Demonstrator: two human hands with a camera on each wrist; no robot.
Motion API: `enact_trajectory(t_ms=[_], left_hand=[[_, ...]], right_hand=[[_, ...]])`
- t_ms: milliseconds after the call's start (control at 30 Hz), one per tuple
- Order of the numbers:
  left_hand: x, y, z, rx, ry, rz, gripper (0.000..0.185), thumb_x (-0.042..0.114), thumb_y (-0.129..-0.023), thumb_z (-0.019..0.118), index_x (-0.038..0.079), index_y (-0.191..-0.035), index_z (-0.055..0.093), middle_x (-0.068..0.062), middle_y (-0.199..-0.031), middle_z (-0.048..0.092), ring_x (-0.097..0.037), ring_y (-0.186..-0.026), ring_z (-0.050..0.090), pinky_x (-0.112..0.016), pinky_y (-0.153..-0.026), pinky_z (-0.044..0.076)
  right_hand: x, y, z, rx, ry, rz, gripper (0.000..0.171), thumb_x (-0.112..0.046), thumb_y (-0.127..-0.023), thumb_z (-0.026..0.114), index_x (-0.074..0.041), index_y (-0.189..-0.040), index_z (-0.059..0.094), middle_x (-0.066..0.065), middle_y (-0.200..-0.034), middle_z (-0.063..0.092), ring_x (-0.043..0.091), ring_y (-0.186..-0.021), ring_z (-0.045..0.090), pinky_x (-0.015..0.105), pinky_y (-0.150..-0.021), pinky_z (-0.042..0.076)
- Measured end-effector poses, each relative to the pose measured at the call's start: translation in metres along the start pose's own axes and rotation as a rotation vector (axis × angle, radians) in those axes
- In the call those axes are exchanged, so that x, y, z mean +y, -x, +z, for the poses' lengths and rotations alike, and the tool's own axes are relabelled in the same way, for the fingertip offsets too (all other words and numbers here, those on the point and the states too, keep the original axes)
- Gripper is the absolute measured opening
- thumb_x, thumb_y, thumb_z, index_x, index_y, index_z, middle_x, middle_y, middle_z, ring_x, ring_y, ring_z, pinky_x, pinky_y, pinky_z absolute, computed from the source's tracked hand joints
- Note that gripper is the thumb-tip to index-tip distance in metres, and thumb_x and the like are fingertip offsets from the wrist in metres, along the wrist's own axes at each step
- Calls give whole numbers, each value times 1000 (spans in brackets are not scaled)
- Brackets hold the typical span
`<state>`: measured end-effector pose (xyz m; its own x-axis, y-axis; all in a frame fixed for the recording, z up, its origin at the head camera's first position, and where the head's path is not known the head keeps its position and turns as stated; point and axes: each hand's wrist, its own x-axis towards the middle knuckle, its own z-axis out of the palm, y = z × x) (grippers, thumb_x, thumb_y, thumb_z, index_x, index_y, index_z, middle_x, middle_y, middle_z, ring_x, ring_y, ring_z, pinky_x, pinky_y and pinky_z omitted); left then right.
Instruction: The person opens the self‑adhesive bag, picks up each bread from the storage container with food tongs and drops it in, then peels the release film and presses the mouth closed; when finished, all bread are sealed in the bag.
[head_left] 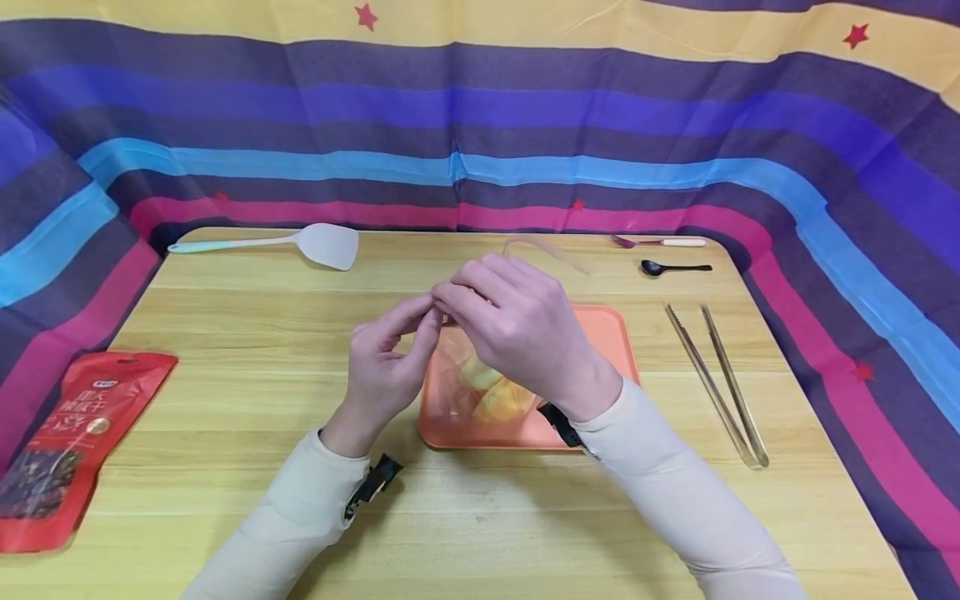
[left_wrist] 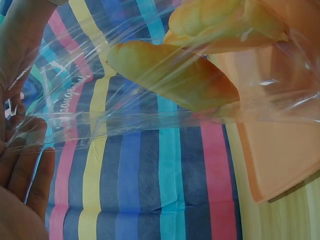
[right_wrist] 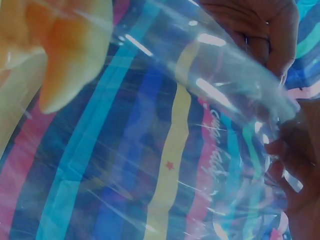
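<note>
A clear plastic bag point(head_left: 453, 398) hangs below my two hands, above an orange-pink tray point(head_left: 611, 337). My left hand point(head_left: 386, 358) pinches the bag's upper edge between thumb and fingertips. Right beside it, my right hand point(head_left: 517, 321) grips the same edge with bent fingers, and the fingertips of both hands meet. Through the film I see yellow-orange pieces of bread point(head_left: 504, 402); one long piece point(left_wrist: 172, 75) shows in the left wrist view, another point(right_wrist: 75, 55) in the right wrist view. Whether the bread touches the tray, I cannot tell.
A red printed pouch point(head_left: 86, 442) lies at the left. A white spatula point(head_left: 326, 246) is at the back left. Metal tongs point(head_left: 723, 375), a black spoon point(head_left: 654, 267) and a fork point(head_left: 675, 242) lie to the right. Striped cloth point(head_left: 450, 108) surrounds the wooden table point(head_left: 247, 333).
</note>
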<state>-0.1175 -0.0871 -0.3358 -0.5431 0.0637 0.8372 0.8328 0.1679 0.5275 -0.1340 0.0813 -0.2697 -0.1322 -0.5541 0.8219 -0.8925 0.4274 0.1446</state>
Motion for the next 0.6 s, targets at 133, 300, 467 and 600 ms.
enact_trajectory(t_ms=[133, 300, 467, 600], left_hand=[[-1, 0, 0, 0, -1, 8, 25, 7, -96, 59, -15, -106, 67, -21, -96, 71, -26, -81, 72, -29, -75, 59], [-1, -1, 1, -12, 2, 24, 33, 16, -100, 58, -15, -106, 67, -21, -98, 71, -24, -84, 72, -31, -75, 59], [0, -1, 2, 0, -6, 29, 36, 20, -101, 58, -15, -105, 68, -21, -97, 72, -22, -85, 72, -30, -74, 59], [0, 0, 2, -9, -18, 33, 37, 20, -101, 57, -15, -105, 68, -22, -98, 71, -21, -86, 71, -30, -75, 59]], right_hand=[[1, -2, -1, 14, 5, -15, 8, -1, -91, 67, -3, -85, 72, 4, -79, 64, 19, -68, 57, 25, -56, 45], [3, -2, 0, 37, 24, -20, 8, -1, -88, 66, -2, -82, 71, 6, -77, 64, 20, -67, 59, 27, -58, 52], [3, -1, 1, 42, 48, -16, 7, 1, -86, 65, -1, -81, 69, 6, -76, 63, 20, -65, 55, 26, -59, 52], [4, 0, 1, 28, 41, -4, 4, 2, -84, 66, -1, -82, 67, 7, -77, 61, 19, -65, 53, 25, -57, 51]])
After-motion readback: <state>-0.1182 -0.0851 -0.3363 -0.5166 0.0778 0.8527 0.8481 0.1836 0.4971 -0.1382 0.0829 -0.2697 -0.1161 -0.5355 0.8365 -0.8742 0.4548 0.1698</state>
